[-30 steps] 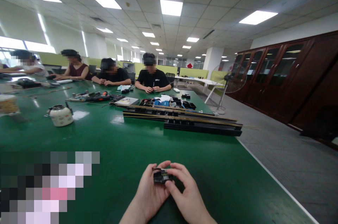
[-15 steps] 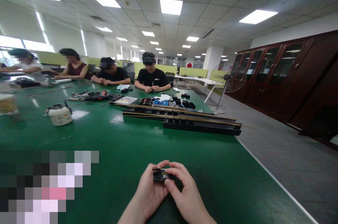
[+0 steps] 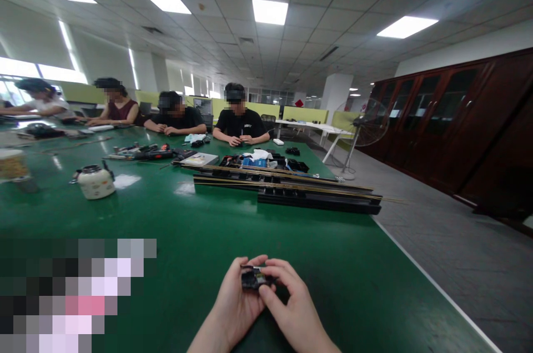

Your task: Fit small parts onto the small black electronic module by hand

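A small black plastic part with a bit of yellow and silver on it sits between my two hands, above the near part of the green table. My left hand is curled under and around its left side, with the thumb along the edge. From the right, my right hand pinches the part between thumb and fingers. Those fingers cover its right end, and its exact kind is too small to make out.
Long black rails with thin brass-coloured rods lie across the table ahead. Behind them are a tray of parts and a white box. A cream jug stands at left. Several people sit at the far side.
Both hands keep their hold on the black part in nearly the same place. The right fingers have shifted slightly, showing a little more of it.
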`<state>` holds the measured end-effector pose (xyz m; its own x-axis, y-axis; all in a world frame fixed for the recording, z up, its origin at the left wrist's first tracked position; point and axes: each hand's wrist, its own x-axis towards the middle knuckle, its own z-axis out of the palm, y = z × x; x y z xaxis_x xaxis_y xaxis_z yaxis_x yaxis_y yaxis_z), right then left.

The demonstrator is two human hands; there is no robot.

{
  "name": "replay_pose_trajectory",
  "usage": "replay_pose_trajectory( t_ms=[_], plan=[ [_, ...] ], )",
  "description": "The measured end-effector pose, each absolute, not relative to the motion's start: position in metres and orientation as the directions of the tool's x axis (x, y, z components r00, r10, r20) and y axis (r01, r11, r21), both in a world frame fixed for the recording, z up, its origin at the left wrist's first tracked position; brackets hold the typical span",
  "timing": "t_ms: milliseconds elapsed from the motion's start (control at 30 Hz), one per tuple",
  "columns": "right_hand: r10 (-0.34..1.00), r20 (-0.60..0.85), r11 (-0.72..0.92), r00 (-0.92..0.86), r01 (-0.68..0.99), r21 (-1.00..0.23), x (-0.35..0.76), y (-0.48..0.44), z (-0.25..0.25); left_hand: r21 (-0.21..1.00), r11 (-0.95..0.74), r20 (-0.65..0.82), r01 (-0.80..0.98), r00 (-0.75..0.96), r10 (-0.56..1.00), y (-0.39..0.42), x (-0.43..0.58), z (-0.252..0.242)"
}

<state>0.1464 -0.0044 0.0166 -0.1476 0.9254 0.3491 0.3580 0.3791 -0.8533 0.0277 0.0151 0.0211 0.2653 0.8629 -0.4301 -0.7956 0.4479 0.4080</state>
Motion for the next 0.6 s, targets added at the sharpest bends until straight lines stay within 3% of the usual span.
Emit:
replay_pose_trajectory(
  t_ms=[300,600],
  plan=[
    [0.937,0.333,0.348,-0.105,0.361,-0.865,0.1458,-0.0015,0.0127,0.338,0.484,-0.321,-0.807,0.384,0.865,0.0135,0.0258,0.0200],
    [0.927,0.374,0.339,0.017,0.380,-0.860,0.1478,0.0004,0.0104,0.396,0.464,-0.355,-0.792,0.334,0.873,0.0173,0.0266,0.0170]
  ],
)
